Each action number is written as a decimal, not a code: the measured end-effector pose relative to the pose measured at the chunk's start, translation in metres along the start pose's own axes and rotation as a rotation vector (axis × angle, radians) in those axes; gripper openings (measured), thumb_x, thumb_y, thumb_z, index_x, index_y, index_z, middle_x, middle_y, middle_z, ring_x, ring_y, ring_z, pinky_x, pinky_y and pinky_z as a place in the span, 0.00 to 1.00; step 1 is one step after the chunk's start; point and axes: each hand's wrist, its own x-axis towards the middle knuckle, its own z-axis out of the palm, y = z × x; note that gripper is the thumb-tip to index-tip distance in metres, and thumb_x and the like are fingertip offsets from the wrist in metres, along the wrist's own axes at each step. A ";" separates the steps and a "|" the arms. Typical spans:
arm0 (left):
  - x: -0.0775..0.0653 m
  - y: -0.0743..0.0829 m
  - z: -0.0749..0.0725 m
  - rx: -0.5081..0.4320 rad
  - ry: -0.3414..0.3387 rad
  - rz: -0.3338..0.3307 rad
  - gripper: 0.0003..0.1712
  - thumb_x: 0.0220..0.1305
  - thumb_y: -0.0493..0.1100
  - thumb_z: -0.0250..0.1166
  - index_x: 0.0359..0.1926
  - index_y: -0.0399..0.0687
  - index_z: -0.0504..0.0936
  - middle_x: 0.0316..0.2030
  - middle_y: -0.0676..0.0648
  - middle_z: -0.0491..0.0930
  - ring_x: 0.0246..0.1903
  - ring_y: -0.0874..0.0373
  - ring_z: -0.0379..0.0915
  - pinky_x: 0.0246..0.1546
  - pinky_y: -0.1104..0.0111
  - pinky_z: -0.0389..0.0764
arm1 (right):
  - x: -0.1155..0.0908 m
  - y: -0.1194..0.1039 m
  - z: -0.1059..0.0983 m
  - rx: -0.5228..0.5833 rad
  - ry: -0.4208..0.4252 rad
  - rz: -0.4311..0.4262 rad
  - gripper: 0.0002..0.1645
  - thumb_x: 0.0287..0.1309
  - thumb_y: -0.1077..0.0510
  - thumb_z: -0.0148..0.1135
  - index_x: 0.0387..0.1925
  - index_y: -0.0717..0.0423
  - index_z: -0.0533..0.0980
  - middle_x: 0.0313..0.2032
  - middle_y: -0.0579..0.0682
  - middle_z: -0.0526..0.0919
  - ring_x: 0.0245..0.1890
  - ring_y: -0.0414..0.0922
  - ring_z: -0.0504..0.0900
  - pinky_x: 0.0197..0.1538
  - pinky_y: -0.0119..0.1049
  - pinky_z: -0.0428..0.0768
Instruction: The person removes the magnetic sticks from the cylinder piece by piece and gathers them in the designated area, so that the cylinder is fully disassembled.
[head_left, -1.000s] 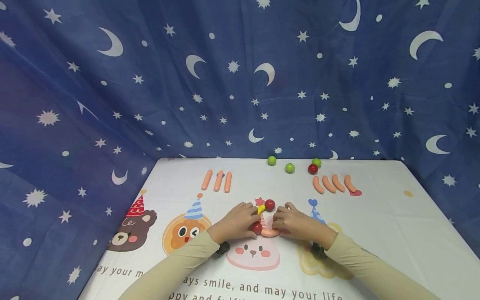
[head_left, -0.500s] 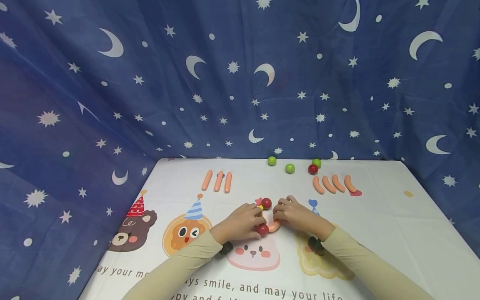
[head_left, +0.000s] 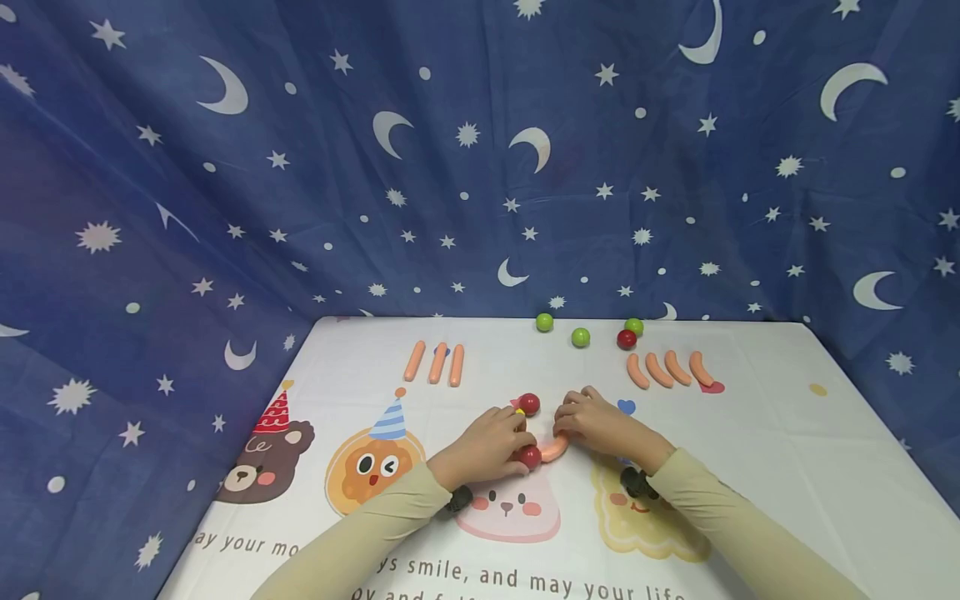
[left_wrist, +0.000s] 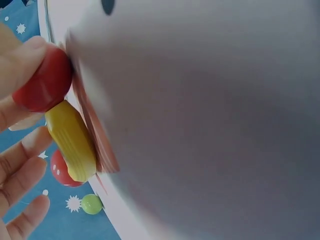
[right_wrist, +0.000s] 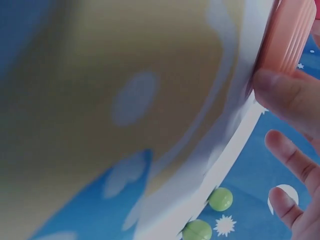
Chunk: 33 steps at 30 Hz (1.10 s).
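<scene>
My left hand (head_left: pixel 487 444) pinches a red ball (head_left: pixel 529 457) between thumb and finger, its other fingers loosely spread. From that ball a ridged yellow stick (left_wrist: pixel 75 142) runs away to a second red ball (head_left: pixel 529 405), the three forming one chain. In the head view the left fingers hide most of the stick. My right hand (head_left: pixel 607 425) grips one end of a curved orange stick (head_left: pixel 555 448) with its thumb at the ridged side (right_wrist: pixel 285 47). The stick's other end reaches right up to the ball in my left hand.
Several straight orange sticks (head_left: pixel 437 363) lie at the back left, several curved ones (head_left: pixel 669 368) at the back right. Green balls (head_left: pixel 581 337) and a red ball (head_left: pixel 627 339) sit near the back edge. A printed white cloth (head_left: pixel 810 467) covers the table; a blue starry curtain (head_left: pixel 480 167) hangs behind.
The left hand has shifted slightly right with its ball, while the far ball has swung left. The right hand has drawn a little up and right, turning the curved orange stick toward the held ball.
</scene>
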 end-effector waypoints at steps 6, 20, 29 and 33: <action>0.002 0.001 0.000 -0.004 -0.010 -0.026 0.22 0.53 0.62 0.65 0.46 0.60 0.82 0.41 0.54 0.76 0.42 0.62 0.68 0.44 0.70 0.70 | -0.011 -0.002 -0.003 0.031 -0.008 -0.012 0.08 0.48 0.56 0.70 0.34 0.45 0.83 0.36 0.40 0.85 0.41 0.41 0.76 0.44 0.39 0.71; 0.004 -0.001 0.002 -0.020 0.001 -0.027 0.22 0.53 0.63 0.65 0.45 0.59 0.82 0.39 0.54 0.76 0.42 0.62 0.68 0.44 0.70 0.71 | -0.024 -0.010 -0.007 0.030 0.026 -0.038 0.10 0.45 0.53 0.72 0.33 0.44 0.83 0.33 0.37 0.84 0.39 0.38 0.76 0.44 0.37 0.72; 0.003 -0.001 0.003 -0.019 0.017 -0.020 0.21 0.51 0.63 0.66 0.43 0.59 0.82 0.37 0.55 0.75 0.38 0.63 0.66 0.43 0.70 0.70 | -0.041 0.008 -0.010 -0.003 0.139 -0.025 0.12 0.36 0.56 0.75 0.26 0.48 0.80 0.26 0.39 0.80 0.34 0.38 0.73 0.39 0.36 0.68; 0.003 -0.001 0.002 -0.021 0.023 -0.019 0.21 0.51 0.62 0.66 0.43 0.59 0.82 0.38 0.55 0.75 0.39 0.63 0.66 0.43 0.70 0.70 | -0.054 0.021 -0.012 -0.035 0.226 0.001 0.14 0.32 0.56 0.77 0.24 0.48 0.78 0.25 0.40 0.78 0.32 0.40 0.72 0.37 0.37 0.65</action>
